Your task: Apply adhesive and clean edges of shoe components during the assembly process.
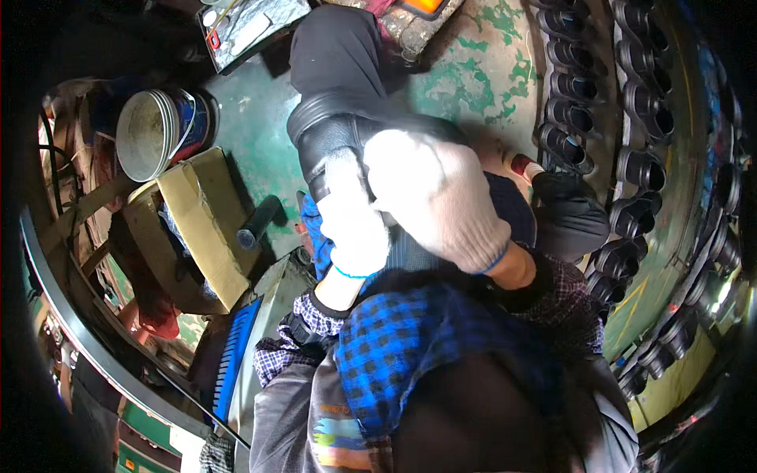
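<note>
Head view: black leather-like piece [322, 142] is lying at the dark fabric's [335, 55] near edge; gloved left hand [355, 217] and right hand [434, 193] are partly covering it, fingers hidden, can't tell grip. Looks unfinished; remaining steps aren't showing. Black shoes [572, 87] are lining the right.

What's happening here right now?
A person wearing white gloves has both hands, left and right, together at a black, leather-like item in front of their body. Glare on the gloves hides how the fingers grip it. To the right stand rows of black shoes; to the left are an open cardboard box and a bucket.
</note>
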`<state>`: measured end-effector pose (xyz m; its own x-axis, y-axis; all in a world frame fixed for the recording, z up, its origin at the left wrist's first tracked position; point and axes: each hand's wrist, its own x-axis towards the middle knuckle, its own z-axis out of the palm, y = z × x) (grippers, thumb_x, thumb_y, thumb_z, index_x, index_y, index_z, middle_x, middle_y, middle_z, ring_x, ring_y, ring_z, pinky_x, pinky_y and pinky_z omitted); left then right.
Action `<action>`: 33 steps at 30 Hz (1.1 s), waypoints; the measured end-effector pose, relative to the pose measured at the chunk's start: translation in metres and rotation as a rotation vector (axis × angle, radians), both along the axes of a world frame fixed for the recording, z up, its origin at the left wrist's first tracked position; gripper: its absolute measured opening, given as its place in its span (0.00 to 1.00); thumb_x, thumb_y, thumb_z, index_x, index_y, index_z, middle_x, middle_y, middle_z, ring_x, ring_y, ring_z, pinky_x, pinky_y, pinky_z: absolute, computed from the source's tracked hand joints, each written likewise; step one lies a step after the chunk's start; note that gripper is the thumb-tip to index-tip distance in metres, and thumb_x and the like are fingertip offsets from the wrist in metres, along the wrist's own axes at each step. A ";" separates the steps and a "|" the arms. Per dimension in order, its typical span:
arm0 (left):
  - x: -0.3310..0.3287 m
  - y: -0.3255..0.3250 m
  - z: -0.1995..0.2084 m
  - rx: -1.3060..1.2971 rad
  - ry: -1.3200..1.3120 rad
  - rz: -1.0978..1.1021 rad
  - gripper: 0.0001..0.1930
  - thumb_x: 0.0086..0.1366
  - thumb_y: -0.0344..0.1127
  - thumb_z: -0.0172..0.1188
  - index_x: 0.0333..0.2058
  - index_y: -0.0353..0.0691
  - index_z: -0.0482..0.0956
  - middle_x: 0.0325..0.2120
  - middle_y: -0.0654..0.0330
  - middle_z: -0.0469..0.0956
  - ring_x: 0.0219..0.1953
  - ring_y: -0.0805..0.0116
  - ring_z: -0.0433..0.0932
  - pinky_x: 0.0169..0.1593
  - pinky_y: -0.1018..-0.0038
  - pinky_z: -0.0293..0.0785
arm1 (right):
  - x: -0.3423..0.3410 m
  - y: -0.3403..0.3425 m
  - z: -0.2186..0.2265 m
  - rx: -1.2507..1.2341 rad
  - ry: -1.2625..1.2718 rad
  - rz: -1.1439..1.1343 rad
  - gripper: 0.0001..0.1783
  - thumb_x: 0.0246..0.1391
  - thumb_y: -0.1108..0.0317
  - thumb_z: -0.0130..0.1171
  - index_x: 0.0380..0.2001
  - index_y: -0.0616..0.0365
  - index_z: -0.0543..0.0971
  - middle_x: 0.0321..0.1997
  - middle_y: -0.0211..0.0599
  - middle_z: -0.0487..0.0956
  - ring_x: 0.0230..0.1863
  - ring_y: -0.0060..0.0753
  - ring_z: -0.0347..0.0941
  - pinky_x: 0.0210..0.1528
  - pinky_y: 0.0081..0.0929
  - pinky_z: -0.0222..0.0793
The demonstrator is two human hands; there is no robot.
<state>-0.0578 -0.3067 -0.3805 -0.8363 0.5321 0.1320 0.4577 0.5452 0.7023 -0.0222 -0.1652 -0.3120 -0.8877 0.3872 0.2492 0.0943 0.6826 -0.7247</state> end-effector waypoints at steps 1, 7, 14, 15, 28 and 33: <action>0.000 0.001 0.001 -0.009 0.031 -0.017 0.19 0.67 0.32 0.42 0.55 0.32 0.63 0.49 0.46 0.71 0.50 0.54 0.71 0.55 0.65 0.65 | 0.004 -0.002 0.000 -0.209 -0.069 -0.025 0.11 0.42 0.71 0.61 0.33 0.58 0.77 0.34 0.38 0.77 0.30 0.33 0.74 0.29 0.27 0.69; 0.007 0.008 0.013 -0.058 0.139 -0.067 0.19 0.67 0.31 0.43 0.55 0.32 0.64 0.49 0.45 0.71 0.50 0.54 0.71 0.55 0.66 0.66 | -0.022 0.034 0.001 0.040 0.068 -0.003 0.14 0.45 0.63 0.59 0.35 0.59 0.74 0.26 0.38 0.75 0.26 0.39 0.74 0.27 0.33 0.70; 0.011 0.009 0.012 -0.031 -0.061 0.001 0.18 0.67 0.30 0.43 0.54 0.32 0.65 0.48 0.46 0.72 0.49 0.56 0.72 0.53 0.67 0.67 | 0.001 0.010 0.012 -0.164 -0.258 0.029 0.16 0.39 0.68 0.64 0.35 0.60 0.77 0.33 0.37 0.76 0.30 0.35 0.74 0.34 0.28 0.72; 0.010 0.005 0.012 -0.092 -0.058 -0.021 0.18 0.67 0.30 0.43 0.54 0.32 0.65 0.48 0.46 0.72 0.48 0.56 0.72 0.53 0.68 0.68 | 0.008 0.005 0.011 -0.283 -0.287 -0.012 0.16 0.40 0.68 0.64 0.35 0.60 0.77 0.33 0.37 0.76 0.30 0.35 0.74 0.34 0.27 0.72; 0.004 -0.002 0.009 -0.129 0.278 -0.078 0.24 0.59 0.30 0.52 0.55 0.30 0.64 0.47 0.42 0.71 0.48 0.47 0.72 0.53 0.64 0.67 | 0.024 0.018 0.015 -0.341 -0.261 0.113 0.10 0.45 0.64 0.59 0.24 0.60 0.73 0.22 0.39 0.76 0.22 0.39 0.74 0.28 0.31 0.71; 0.009 0.002 0.011 -0.243 0.478 -0.030 0.30 0.51 0.28 0.62 0.54 0.29 0.64 0.48 0.41 0.71 0.49 0.46 0.71 0.54 0.64 0.67 | 0.013 0.033 0.012 -0.377 -0.169 -0.049 0.09 0.48 0.65 0.59 0.27 0.59 0.74 0.23 0.35 0.76 0.24 0.30 0.75 0.29 0.27 0.71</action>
